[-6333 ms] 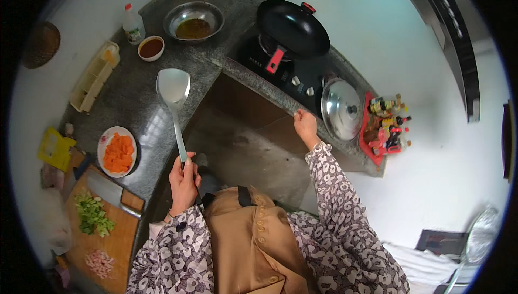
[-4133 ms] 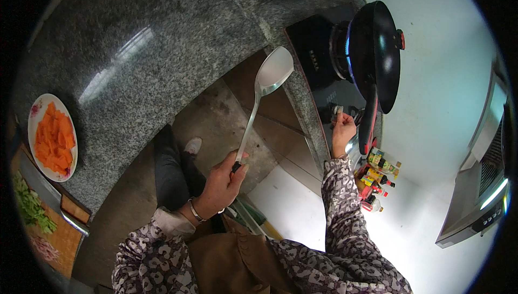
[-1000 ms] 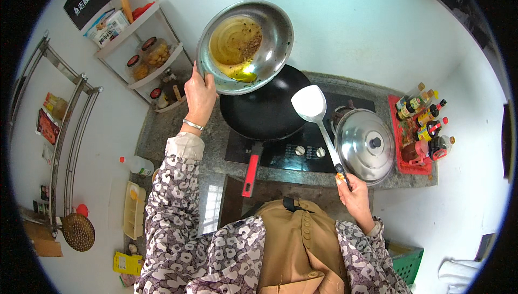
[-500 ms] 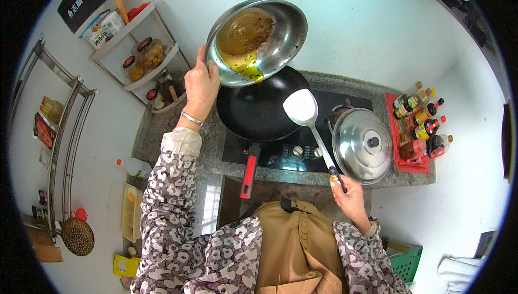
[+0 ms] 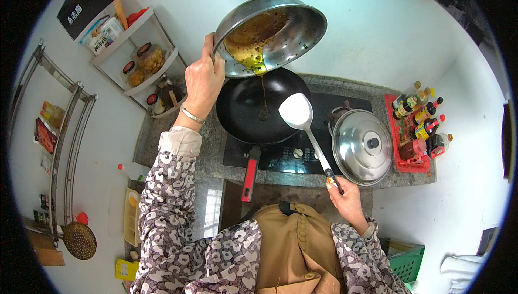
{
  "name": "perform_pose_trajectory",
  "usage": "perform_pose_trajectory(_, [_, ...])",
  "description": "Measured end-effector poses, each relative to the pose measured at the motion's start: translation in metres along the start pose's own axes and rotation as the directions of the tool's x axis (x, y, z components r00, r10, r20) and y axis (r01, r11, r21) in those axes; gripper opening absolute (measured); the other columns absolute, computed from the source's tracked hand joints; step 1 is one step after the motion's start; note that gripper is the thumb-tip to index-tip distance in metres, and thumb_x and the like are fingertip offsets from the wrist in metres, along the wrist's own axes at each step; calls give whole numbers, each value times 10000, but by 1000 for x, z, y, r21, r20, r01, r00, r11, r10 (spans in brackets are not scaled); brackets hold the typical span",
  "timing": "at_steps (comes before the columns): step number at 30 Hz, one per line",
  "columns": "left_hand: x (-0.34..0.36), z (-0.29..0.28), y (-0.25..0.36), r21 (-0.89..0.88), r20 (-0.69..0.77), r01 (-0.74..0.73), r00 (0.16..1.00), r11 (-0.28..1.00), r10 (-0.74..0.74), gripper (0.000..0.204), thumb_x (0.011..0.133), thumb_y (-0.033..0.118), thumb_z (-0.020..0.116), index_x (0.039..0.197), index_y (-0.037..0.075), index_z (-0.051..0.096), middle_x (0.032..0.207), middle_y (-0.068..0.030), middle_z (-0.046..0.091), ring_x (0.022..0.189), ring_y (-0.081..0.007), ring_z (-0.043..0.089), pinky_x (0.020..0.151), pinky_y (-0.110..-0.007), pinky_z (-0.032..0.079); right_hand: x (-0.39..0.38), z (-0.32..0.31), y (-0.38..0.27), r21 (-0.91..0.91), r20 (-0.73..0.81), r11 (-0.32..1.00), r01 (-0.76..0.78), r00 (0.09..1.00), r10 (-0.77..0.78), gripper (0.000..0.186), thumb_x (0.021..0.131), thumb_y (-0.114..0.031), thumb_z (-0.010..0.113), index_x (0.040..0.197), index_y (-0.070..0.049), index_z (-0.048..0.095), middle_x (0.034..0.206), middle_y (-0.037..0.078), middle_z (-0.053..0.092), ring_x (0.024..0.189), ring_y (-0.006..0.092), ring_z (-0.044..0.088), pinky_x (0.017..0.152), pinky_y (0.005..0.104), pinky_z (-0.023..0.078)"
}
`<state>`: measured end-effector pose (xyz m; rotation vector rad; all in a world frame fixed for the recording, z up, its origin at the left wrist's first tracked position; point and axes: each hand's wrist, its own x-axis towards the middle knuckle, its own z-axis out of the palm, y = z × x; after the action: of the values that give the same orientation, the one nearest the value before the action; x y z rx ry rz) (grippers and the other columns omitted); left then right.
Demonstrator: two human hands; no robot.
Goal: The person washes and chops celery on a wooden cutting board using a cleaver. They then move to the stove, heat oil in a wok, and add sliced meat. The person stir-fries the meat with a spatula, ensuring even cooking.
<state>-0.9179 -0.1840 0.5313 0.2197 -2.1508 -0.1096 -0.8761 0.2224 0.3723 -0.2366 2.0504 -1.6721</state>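
My left hand (image 5: 205, 82) grips the rim of a metal bowl (image 5: 302, 27), tilted above a black wok (image 5: 237, 111). Yellow-brown oil (image 5: 252, 55) with dark specks lies in the bowl, and a thin stream of it runs over the lip into the wok, where a small pool shows. My right hand (image 5: 347, 199) is closed round the black handle of a spatula (image 5: 297, 111); its pale, wide blade is raised over the wok's right edge. The wok rests on the stove, its red and black handle (image 5: 250, 178) pointing toward me.
A domed steel lid (image 5: 362, 145) lies on the right of the black stove (image 5: 280, 159). Beyond it, a red tray (image 5: 399, 156) holds several sauce bottles. Corner shelves (image 5: 145, 81) with jars stand at the left; a metal rack (image 5: 59, 148) with a skimmer (image 5: 79, 241) hangs on the left wall.
My left hand has tipped the bowl more steeply and shifted it slightly right. Oil now streams down to the wok's bottom. The spatula blade has moved a little left and down.
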Motion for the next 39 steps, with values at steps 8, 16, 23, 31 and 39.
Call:
perform_pose_trajectory(8, [1, -6, 6, 7, -68, -88, 994, 996, 88, 486, 865, 62, 546, 1344, 44, 465, 607, -194, 588, 524, -353, 625, 507, -434, 518, -3, -2, 4, 13, 17, 1000, -1, 1000, 1, 142, 923, -155, 644, 891, -16, 638, 638, -61, 532, 561, 13, 458, 498, 206, 353])
perform_pose_trajectory(16, [-2, -10, 2, 9, -108, -96, 989, 995, 97, 523, 875, 55, 616, 1380, 70, 483, 610, -185, 585, 494, -298, 598, 495, -398, 479, -4, 0, -2, -24, 25, 1000, -4, 1000, 5, 154, 924, -157, 637, 877, -11, 627, 636, -55, 530, 574, 19, 458, 518, 209, 363])
perform_pose_trajectory(23, [-5, -17, 3, 26, -75, -98, 992, 995, 100, 551, 843, 40, 578, 1376, 44, 439, 660, -182, 628, 547, -338, 640, 524, -415, 529, -3, -1, 0, -44, 32, 999, 7, 999, -6, 141, 927, -152, 633, 892, -16, 624, 647, -49, 528, 564, 21, 455, 505, 206, 358])
perform_pose_trajectory(31, [-11, -17, -3, 46, -78, -110, 990, 993, 114, 587, 817, 36, 605, 1381, 38, 442, 628, -160, 613, 527, -311, 634, 509, -399, 520, 2, 0, 0, -93, 29, 992, 81, 996, -79, 117, 927, -128, 631, 964, -18, 639, 642, -57, 523, 528, 9, 445, 456, 188, 330])
perform_pose_trajectory(39, [-15, -16, -8, 33, -107, -101, 989, 994, 104, 569, 852, 39, 619, 1398, 99, 470, 606, -179, 586, 499, -314, 605, 488, -398, 483, 5, -2, 6, -186, 2, 969, 165, 986, -168, 164, 890, -63, 648, 1043, -3, 645, 696, -60, 550, 574, 7, 442, 503, 182, 352])
